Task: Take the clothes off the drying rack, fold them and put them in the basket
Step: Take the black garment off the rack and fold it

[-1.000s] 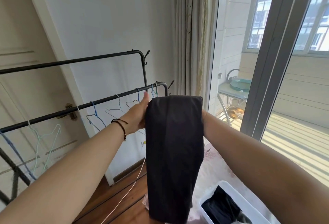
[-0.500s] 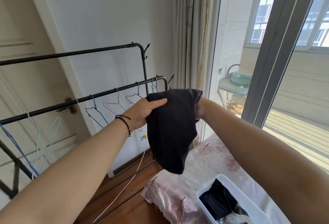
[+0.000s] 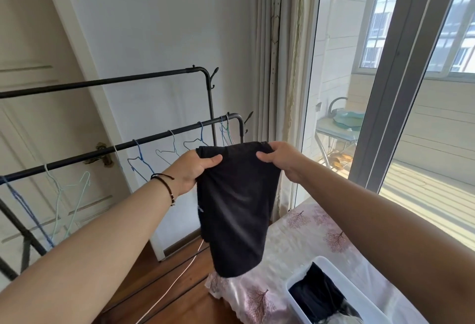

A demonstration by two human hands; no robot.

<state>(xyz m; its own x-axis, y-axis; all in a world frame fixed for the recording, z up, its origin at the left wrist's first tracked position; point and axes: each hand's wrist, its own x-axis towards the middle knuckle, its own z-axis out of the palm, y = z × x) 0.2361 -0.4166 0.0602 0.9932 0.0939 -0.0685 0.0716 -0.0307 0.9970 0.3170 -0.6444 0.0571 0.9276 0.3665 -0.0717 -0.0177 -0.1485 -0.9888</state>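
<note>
I've both arms stretched forward, my left hand (image 3: 191, 170) and right hand (image 3: 281, 159) each pinching with thumb over curled fingers

Daylight enters through the window (image 3: 424, 71) at the right of the frame, leaving the sunlit balcony floor (image 3: 424, 195) overexposed. The wall (image 3: 159, 28) at centre is evenly lit. Wide-angle distortion bends edge lines; focus stays sharp.

Bed (image 3: 303, 244), pale tree-print cover; white basket (image 3: 299, 278) on it, dark clothes (image 3: 318, 298) inside.
</note>
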